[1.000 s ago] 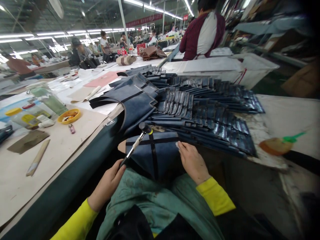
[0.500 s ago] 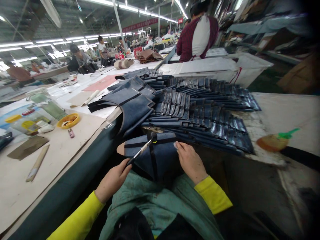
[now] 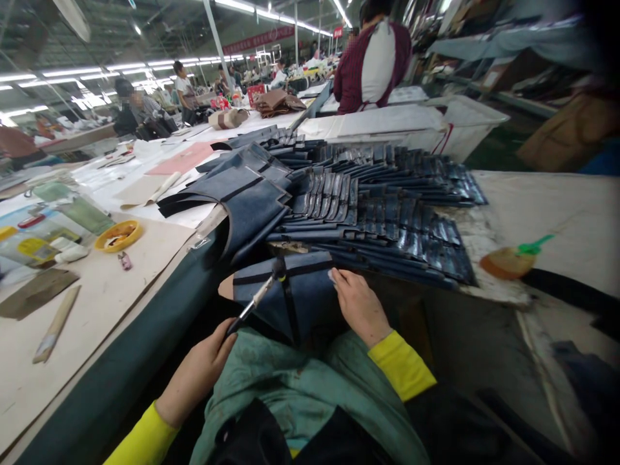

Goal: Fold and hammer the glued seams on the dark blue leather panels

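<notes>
My left hand (image 3: 206, 361) is closed around the dark grip of a small hammer (image 3: 252, 302). Its black head with a yellow face is over a dark blue leather piece (image 3: 312, 294); whether it touches cannot be made out. Two black strips cross on the leather, and a tan tip shows at its left end. This piece lies above my lap, over a green apron (image 3: 300, 381). At its right edge, my right hand (image 3: 362, 309) pinches the leather between thumb and fingers. Something small and whitish shows at those fingertips.
Beyond my hands, stacked blue leather pieces (image 3: 378, 210) cover the table edge. To the left are a yellow dish (image 3: 100, 245), bottles, a flat wooden stick (image 3: 57, 325) and a small pink tool (image 3: 124, 261). An orange container with a green nozzle (image 3: 508, 265) lies right. A co-worker (image 3: 351, 71) sits ahead.
My left hand and the hammer have shifted slightly left and toward me relative to the leather. My right hand keeps its hold on the edge. The whole view has turned a little right.
</notes>
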Available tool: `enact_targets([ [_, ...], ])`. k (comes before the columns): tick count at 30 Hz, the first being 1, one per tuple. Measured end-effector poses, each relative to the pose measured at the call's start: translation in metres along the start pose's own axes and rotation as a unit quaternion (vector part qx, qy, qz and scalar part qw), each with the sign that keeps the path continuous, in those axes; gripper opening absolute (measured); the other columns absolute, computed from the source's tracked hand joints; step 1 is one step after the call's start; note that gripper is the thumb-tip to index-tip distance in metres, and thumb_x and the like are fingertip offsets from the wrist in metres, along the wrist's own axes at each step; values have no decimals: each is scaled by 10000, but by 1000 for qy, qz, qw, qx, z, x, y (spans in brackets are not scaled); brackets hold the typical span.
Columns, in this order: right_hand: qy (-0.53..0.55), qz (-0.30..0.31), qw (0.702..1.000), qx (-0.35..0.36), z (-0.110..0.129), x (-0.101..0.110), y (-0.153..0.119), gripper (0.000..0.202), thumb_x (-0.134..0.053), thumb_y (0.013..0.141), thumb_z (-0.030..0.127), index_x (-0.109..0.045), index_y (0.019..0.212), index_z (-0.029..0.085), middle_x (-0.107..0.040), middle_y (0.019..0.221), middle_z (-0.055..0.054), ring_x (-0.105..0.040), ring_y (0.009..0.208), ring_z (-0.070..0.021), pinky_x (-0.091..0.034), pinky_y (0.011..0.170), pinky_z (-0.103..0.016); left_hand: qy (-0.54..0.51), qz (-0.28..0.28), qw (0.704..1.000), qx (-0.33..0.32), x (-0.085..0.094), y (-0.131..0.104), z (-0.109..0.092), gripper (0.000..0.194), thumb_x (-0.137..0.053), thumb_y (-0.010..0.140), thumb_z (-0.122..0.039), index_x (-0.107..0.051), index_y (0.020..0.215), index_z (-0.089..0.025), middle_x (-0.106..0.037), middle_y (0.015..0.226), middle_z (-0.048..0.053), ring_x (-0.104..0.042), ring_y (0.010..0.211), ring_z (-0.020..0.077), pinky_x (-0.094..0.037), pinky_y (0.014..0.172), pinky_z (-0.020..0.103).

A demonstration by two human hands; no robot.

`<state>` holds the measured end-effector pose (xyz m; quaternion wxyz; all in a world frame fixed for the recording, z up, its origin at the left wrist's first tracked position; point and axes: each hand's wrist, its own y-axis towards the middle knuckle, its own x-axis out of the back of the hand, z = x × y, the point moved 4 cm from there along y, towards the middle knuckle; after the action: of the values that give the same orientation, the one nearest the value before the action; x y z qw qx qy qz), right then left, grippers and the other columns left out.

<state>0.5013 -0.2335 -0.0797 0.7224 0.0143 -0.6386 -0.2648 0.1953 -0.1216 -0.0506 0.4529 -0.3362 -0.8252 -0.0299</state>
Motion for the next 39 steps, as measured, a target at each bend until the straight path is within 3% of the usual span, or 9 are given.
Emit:
enact_targets([
  [2, 2, -1, 1000, -3, 0, 0, 0, 359, -400, 912, 190, -517, 1244, 119, -557, 1138, -113, -488, 992, -233, -475, 849, -345, 2, 16, 1000, 4, -3, 0, 4, 463, -344, 886, -508, -458, 1253, -250, -628, 1149, 31, -583, 1069, 217, -435, 936, 304],
  [7, 11, -4, 1000, 5, 2, 0, -6, 368, -394, 898, 156, -511, 1246, 134, -536, 1180, -120, -476, 1030, -239, -469, 874, -355, -36, -41, 998, -15, -3, 5, -3, 500, -337, 890, -507, -399, 1308, -240, -602, 1195, 23, -553, 1113, 198, -427, 948, 286],
  [12, 55, -10, 998, -12, -3, -3, -6, 375, -376, 901, 183, -507, 1247, 127, -544, 1140, -136, -489, 1005, -252, -467, 873, -391, 1, 38, 999, -37, -15, 14, -22, 448, -346, 891, -494, -461, 1260, -265, -644, 1101, 31, -606, 1013, 207, -444, 906, 293],
  [16, 161, -26, 987, -10, -15, -8, -5, 378, -343, 918, 243, -503, 1236, 117, -553, 1123, -137, -505, 1012, -239, -448, 913, -402, -15, 10, 998, -67, -17, 21, -43, 463, -340, 899, -487, -407, 1306, -278, -620, 1150, 26, -579, 1064, 194, -430, 915, 278],
  [19, 195, -41, 980, -23, -19, -10, -8, 396, -324, 924, 264, -478, 1254, 108, -546, 1141, -143, -502, 1038, -242, -442, 924, -413, 17, 32, 997, -67, -23, 28, -52, 469, -336, 899, -480, -421, 1300, -252, -638, 1107, 53, -603, 1013, 220, -448, 880, 304],
  [22, 177, -38, 983, -26, -17, -8, -11, 400, -320, 920, 247, -471, 1266, 115, -544, 1137, -147, -496, 1038, -251, -446, 912, -424, 41, 63, 994, -79, -28, 33, -58, 461, -336, 898, -480, -448, 1283, -252, -648, 1083, 64, -611, 995, 234, -446, 887, 325],
  [26, 147, -25, 988, -25, -12, -6, -12, 396, -331, 913, 225, -480, 1261, 108, -544, 1135, -143, -494, 1010, -249, -451, 908, -409, 6, 18, 996, -91, -24, 38, -63, 496, -318, 901, -500, -396, 1322, -249, -600, 1186, 65, -558, 1104, 216, -410, 961, 328],
  [29, 128, -19, 991, -28, -11, -5, -11, 395, -339, 911, 216, -480, 1261, 100, -544, 1138, -141, -492, 1012, -243, -456, 909, -390, 38, 36, 995, -83, -28, 44, -65, 497, -321, 902, -493, -407, 1320, -238, -613, 1161, 77, -570, 1087, 232, -427, 939, 345],
  [39, 63, -4, 998, -30, -7, -2, -11, 379, -325, 921, 200, -467, 1266, 137, -547, 1158, -121, -515, 993, -224, -483, 845, -352, 76, 50, 986, -136, -39, 62, -103, 436, -344, 910, -448, -444, 1295, -269, -641, 1119, 57, -614, 1005, 232, -448, 887, 324],
])
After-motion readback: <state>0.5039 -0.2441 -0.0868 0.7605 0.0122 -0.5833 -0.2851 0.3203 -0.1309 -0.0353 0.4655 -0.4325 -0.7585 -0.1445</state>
